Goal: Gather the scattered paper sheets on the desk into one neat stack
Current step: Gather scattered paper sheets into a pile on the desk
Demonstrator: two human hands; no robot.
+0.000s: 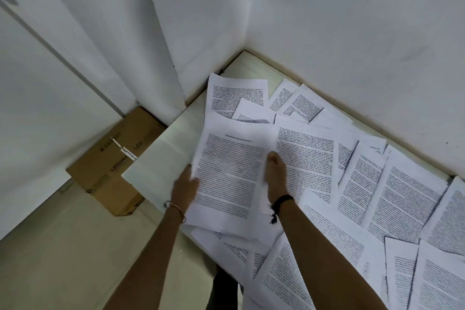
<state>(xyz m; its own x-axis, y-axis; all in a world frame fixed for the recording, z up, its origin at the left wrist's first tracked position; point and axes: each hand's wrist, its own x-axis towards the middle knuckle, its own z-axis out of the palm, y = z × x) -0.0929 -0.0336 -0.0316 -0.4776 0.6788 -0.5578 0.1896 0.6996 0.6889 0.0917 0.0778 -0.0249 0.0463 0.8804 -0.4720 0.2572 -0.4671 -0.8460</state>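
Observation:
Several printed paper sheets lie scattered and overlapping across the pale desk [161, 156], which sits in a wall corner. A small pile of sheets [229, 171] rests near the desk's left end, a page of dense text on top. My left hand [185, 185] holds the pile's left edge, thumb over the top page and fingers hidden beneath. My right hand [275, 175] lies on the pile's right side, fingers bent down onto the paper; how it holds the paper is hidden. More loose sheets [392, 196] spread to the right and toward the desk's near edge [289, 272].
White walls close the desk in at the back and right. A brown cardboard box [113, 161] sits on the floor to the left of the desk, beside a white partition. Some sheets hang over the desk's near edge.

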